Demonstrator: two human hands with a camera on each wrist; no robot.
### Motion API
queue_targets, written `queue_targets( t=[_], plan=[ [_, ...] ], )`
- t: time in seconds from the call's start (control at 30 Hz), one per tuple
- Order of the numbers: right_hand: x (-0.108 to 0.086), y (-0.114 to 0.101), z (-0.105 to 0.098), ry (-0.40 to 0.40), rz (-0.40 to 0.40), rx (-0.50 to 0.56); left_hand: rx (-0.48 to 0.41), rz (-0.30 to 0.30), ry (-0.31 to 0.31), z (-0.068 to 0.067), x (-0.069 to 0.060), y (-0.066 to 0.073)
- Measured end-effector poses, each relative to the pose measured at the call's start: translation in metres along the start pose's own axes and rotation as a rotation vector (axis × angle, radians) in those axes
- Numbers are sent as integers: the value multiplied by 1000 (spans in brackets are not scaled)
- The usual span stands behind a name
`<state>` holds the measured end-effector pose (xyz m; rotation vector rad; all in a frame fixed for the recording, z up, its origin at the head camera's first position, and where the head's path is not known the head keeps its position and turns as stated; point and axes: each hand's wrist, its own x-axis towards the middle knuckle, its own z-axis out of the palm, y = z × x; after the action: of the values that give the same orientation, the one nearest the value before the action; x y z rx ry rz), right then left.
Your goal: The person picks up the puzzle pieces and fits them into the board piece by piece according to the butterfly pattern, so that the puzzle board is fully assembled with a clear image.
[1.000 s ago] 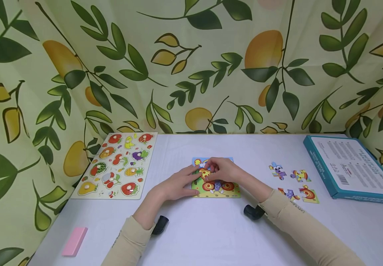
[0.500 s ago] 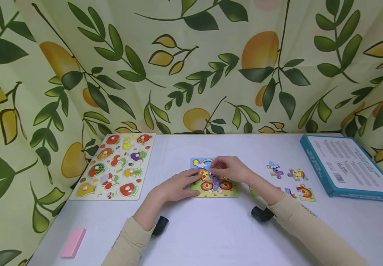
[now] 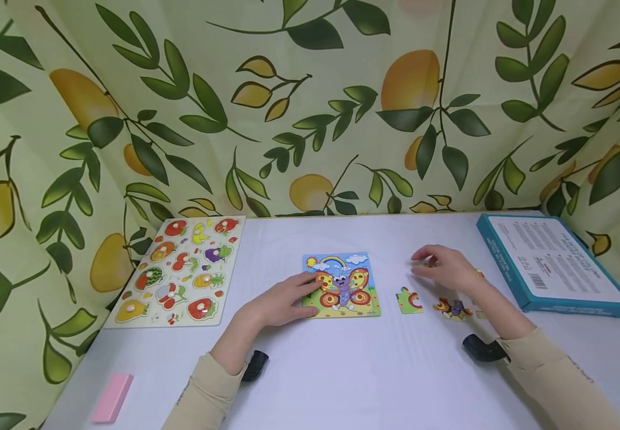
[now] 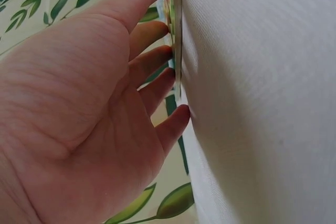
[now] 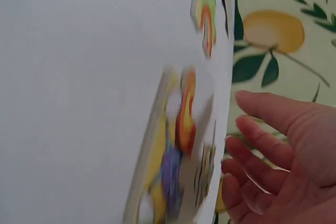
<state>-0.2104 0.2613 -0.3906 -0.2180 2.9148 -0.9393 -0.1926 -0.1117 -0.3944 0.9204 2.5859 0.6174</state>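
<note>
- The right hand point(image 3: 441, 267) now hovers over the loose pieces point(image 3: 454, 309), away from the puzzle point(image 3: 342, 306).
- The puzzle's rainbow point(image 3: 334, 259) and right wing point(image 3: 359, 280) now show uncovered.
- A green piece point(image 3: 409, 303), previously mostly hidden, shows fully.

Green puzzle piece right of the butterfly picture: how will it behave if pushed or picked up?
The green puzzle piece looks stiff: its edge shows board-like thickness in the right wrist view. Lying flat on the white table, it would likely slide rather than roll. Small and thin, it is probably light.
</note>
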Motion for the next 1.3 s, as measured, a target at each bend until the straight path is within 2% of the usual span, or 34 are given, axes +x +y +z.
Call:
queue_targets(
  t=[0.17, 0.3, 0.73, 0.83, 0.97, 1.03, 1.3],
  plan=[
    [-11, 22, -16, -27, 61, -32, 10, -3, -1, 2, -2, -2],
    [-16, 29, -21, -51, 63, -61, 12, -3, 0, 2, -4, -3],
    [-11, 36, -23, -104, 134, -21, 29, -15, -10, 2, -3, -2],
    [-12, 36, -23, -71, 151, 10, 38, -9, -13, 1, 1, 0],
    [-10, 29, -19, 9, 114, 67, 51, -3, -21, -1, 3, 2],
    [-7, 20, -14, 23, 92, 97, 63, -4, -21, -1, 4, 2],
    [12, -24, 19, -38, 98, 270, 87, -18, -22, 1, 2, 4]
  ],
)
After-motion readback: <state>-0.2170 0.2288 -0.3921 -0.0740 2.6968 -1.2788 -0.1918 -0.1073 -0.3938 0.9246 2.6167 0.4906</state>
